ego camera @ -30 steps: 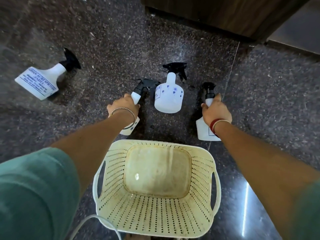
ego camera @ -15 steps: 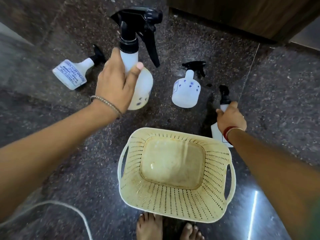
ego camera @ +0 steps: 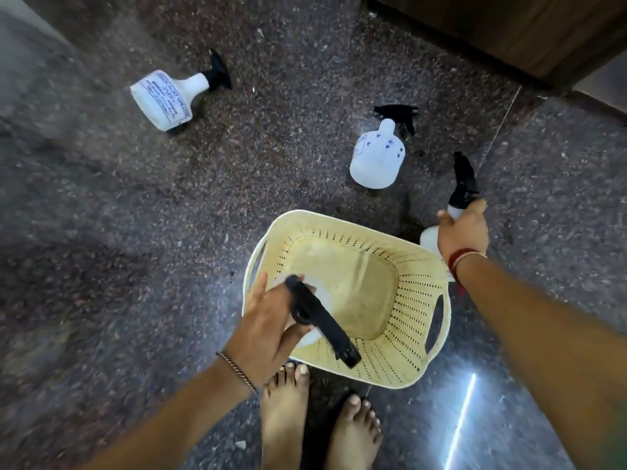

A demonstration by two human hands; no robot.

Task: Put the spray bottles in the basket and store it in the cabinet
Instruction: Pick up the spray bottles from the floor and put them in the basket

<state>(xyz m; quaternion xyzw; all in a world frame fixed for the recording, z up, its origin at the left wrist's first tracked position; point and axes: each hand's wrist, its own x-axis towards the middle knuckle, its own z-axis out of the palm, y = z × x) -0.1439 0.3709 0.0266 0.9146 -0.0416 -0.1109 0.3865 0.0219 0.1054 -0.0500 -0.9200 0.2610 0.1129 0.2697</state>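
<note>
Presently, left hand (ego camera: 271, 320): fingers clenched around spray bottle (ego camera: 315, 317) over basket (ego camera: 400, 354).
Right hand (ego camera: 463, 232): grasping second bottle (ego camera: 429, 237), 2 o'clock.
Handling: probably light, smooth plastic; hold the neck.

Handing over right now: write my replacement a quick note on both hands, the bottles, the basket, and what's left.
Left hand: grip shut on a spray bottle over the basket.
Right hand: grip shut on a second bottle beside the basket's far right rim.
On the floor: labelled bottle far left, dotted bottle beyond the basket.
Done: none in the basket yet.
Left: load all four, store basket in the cabinet.
</note>
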